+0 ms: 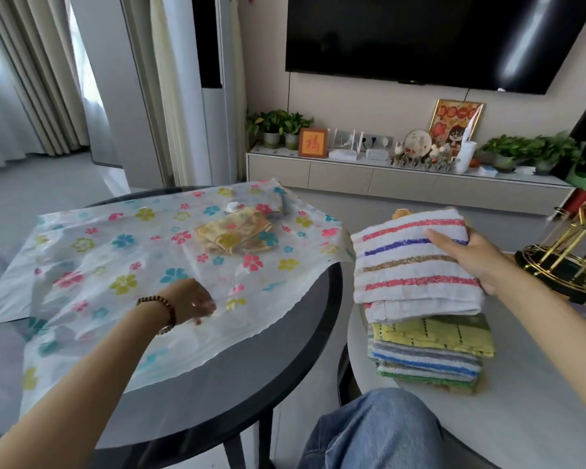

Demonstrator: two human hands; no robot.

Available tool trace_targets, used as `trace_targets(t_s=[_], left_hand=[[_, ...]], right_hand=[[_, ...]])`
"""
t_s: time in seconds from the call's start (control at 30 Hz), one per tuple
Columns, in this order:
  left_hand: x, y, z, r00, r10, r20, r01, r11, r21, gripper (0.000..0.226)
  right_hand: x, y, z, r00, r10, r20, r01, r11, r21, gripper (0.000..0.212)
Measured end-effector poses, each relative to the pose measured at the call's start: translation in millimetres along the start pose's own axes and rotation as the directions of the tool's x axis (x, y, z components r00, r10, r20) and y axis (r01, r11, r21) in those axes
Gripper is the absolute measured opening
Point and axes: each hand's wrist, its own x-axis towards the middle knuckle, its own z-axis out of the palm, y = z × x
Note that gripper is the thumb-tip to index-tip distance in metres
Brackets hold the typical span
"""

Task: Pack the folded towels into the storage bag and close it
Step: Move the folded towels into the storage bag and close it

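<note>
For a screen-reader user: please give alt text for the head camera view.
A person's right hand grips a striped folded towel atop a towel stack, while the left hand presses a flowered storage bag flat on a round glass table. One yellow towel is already inside the bag.

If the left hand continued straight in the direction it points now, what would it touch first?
The left hand rests on the flowered storage bag, fingers pointing right. Sliding on, it would likely cross the bag's wavy edge onto the dark glass table, towards the towel stack; depth is unclear.
</note>
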Motion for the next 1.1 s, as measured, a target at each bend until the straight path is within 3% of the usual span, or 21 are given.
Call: trace_targets(t_s=[0.07,0.17,0.23,0.33,0.47,0.63,0.73,0.8,0.87,0.93,1.0,1.1], left_hand=[[-4,-6,0,0.998,-0.026,-0.049,0.018,0.986,-0.163,0.016],[-7,-8,-10,0.980,-0.088,-0.178,0.002,0.901,-0.435,0.022],[-10,-6,-22,0.959,-0.097,-0.265,-0.057,0.853,-0.519,0.027],[-14,-2,-45,0.861,-0.100,-0.499,-0.202,0.832,-0.516,0.031],[-20,2,-70,0.712,-0.096,-0.695,-0.307,0.848,-0.432,0.029],[-27,0,-85,0.661,-0.039,-0.750,-0.437,0.792,-0.426,0.025],[-26,-5,-91,0.679,-0.031,-0.734,-0.487,0.729,-0.482,0.025],[-22,-7,-93,0.674,-0.043,-0.738,-0.515,0.689,-0.510,0.025],[-19,-7,-95,0.669,-0.071,-0.740,-0.539,0.638,-0.549,0.025],[-16,-7,-95,0.672,-0.069,-0.737,-0.554,0.613,-0.563,0.025],[-13,-7,-91,0.687,-0.046,-0.725,-0.554,0.612,-0.564,0.026],[-10,-4,-81,0.708,-0.050,-0.705,-0.551,0.586,-0.595,0.026]], right_hand=[[-9,-11,19,0.995,-0.038,0.089,0.033,0.998,0.057,0.034],[-18,-22,54,0.964,-0.039,0.263,0.007,0.992,0.124,0.066],[-22,-27,81,0.922,-0.027,0.385,-0.053,0.979,0.195,0.056],[-27,-28,131,0.862,-0.017,0.507,-0.138,0.954,0.266,0.044],[-20,-21,213,0.767,0.088,0.635,-0.299,0.926,0.233,0.048],[2,-17,294,0.736,0.150,0.661,-0.339,0.926,0.167,0.051],[25,-18,327,0.758,0.066,0.649,-0.363,0.870,0.335,0.038],[39,-19,352,0.799,0.024,0.600,-0.406,0.759,0.509,0.042],[48,-14,376,0.836,0.091,0.542,-0.450,0.679,0.580,0.048],[49,-4,390,0.812,0.149,0.564,-0.476,0.728,0.493,0.048],[44,11,389,0.735,0.222,0.641,-0.483,0.835,0.265,0.048],[41,23,362,0.686,0.281,0.671,-0.452,0.887,0.090,0.050]])
